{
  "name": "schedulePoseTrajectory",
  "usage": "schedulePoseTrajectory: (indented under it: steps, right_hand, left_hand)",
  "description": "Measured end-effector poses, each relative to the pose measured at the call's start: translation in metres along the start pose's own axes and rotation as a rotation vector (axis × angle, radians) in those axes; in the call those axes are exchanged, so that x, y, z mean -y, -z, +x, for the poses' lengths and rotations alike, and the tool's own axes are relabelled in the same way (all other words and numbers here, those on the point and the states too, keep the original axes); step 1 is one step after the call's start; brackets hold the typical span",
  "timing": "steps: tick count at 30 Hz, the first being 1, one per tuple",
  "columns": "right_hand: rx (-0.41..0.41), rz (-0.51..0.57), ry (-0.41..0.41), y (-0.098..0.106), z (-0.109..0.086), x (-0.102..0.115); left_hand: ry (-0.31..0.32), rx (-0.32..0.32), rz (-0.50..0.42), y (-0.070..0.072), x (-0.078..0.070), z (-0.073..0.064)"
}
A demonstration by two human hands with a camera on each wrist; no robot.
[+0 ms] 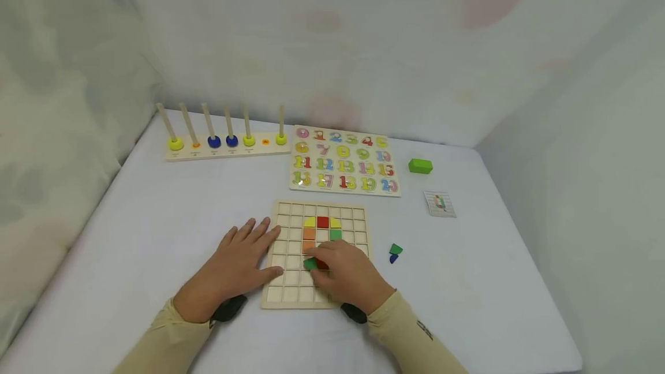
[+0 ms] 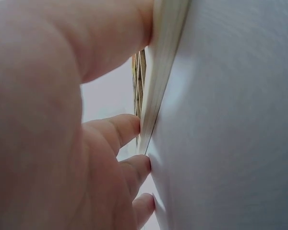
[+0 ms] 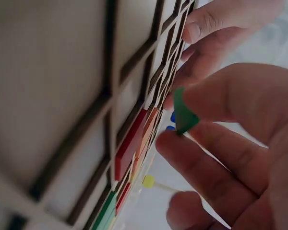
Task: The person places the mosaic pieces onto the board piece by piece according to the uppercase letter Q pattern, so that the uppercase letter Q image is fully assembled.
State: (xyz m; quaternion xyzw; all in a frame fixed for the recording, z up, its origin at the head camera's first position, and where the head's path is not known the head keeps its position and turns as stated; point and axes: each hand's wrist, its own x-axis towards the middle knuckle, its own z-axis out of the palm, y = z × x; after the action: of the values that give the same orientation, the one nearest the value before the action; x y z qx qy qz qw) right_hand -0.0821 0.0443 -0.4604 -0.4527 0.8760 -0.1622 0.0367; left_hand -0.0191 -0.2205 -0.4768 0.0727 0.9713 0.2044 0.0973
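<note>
A wooden grid board (image 1: 291,295) lies flat on the table. My left hand (image 1: 234,264) rests at its left edge, fingers spread, thumb and forefinger touching the frame. My right hand (image 1: 348,270) pinches a green curved-edged piece (image 3: 185,112) between thumb and finger, over the board's lower middle. Beside that piece sits a red tile (image 3: 129,146), partly under the right hand in the head view. Farther up the board are a red square (image 1: 322,222) between two yellow rounded pieces (image 1: 309,222), two orange squares (image 1: 309,234) and a green square (image 1: 336,235).
Right of the board lie a loose green piece (image 1: 396,249) and a small blue piece (image 1: 393,258). Behind these are a picture card (image 1: 440,204) and a green block (image 1: 420,166). A number puzzle (image 1: 345,160) and a pegged counting stand (image 1: 228,152) occupy the back.
</note>
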Motion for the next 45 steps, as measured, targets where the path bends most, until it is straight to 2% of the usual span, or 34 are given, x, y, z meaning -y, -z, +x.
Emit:
schedulePoseTrajectory:
  steps: [5, 8, 14, 16, 18, 20, 23, 24, 26, 28, 31, 34, 37, 40, 42, 45]
  right_hand:
    - [-0.063, -0.128, 0.046, -0.003, 0.001, -0.005]
    - [-0.057, -0.165, 0.056, -0.003, 0.003, -0.005]
    - [0.019, -0.149, 0.012, -0.002, 0.015, 0.001]
    - [0.051, -0.114, 0.003, 0.0, 0.015, 0.0]
    - [0.044, -0.081, -0.033, 0.003, 0.011, -0.006]
    - [-0.003, -0.049, -0.138, 0.011, 0.002, -0.016]
    - [-0.108, -0.04, -0.409, 0.023, -0.019, -0.039]
    - [-0.121, -0.031, -0.503, 0.027, -0.027, -0.048]
    - [-0.096, -0.006, -0.676, 0.03, -0.041, -0.064]
    - [-0.048, 0.043, -0.785, 0.03, -0.051, -0.078]
    - [-0.032, 0.121, -0.836, 0.026, -0.058, -0.089]
    - [-0.083, 0.133, -0.816, 0.02, -0.057, -0.09]
    - [-0.147, 0.104, -0.726, 0.018, -0.054, -0.084]
    - [-0.2, 0.062, -0.544, 0.017, -0.05, -0.07]
    - [-0.197, 0.035, -0.405, 0.015, -0.046, -0.058]
    - [-0.152, -0.021, -0.215, 0.011, -0.037, -0.041]
  left_hand:
    - [-0.011, 0.007, 0.014, 0.0, -0.007, 0.007]
    - [-0.014, 0.01, 0.02, 0.0, -0.009, 0.009]
    - [0.0, 0.025, 0.028, 0.0, -0.006, 0.01]
    - [0.004, 0.025, 0.026, -0.001, -0.005, 0.008]
    - [0.01, 0.023, 0.021, -0.002, -0.004, 0.005]
    - [0.017, 0.02, 0.014, -0.003, -0.003, 0.002]
    - [0.027, 0.018, 0.008, -0.003, 0.0, -0.003]
    - [0.027, 0.016, 0.008, -0.004, 0.001, -0.004]
    - [0.026, 0.008, 0.013, -0.003, 0.004, -0.006]
    - [0.027, 0.002, 0.013, -0.003, 0.006, -0.008]
    - [0.02, -0.01, 0.018, -0.001, 0.008, -0.009]
    - [0.015, -0.017, 0.017, 0.0, 0.009, -0.009]
    - [0.011, -0.02, 0.016, -0.001, 0.01, -0.009]
    - [0.008, -0.021, 0.012, -0.001, 0.01, -0.008]
    - [0.008, -0.021, 0.011, -0.001, 0.009, -0.006]
    - [0.007, -0.019, 0.008, 0.0, 0.006, -0.004]
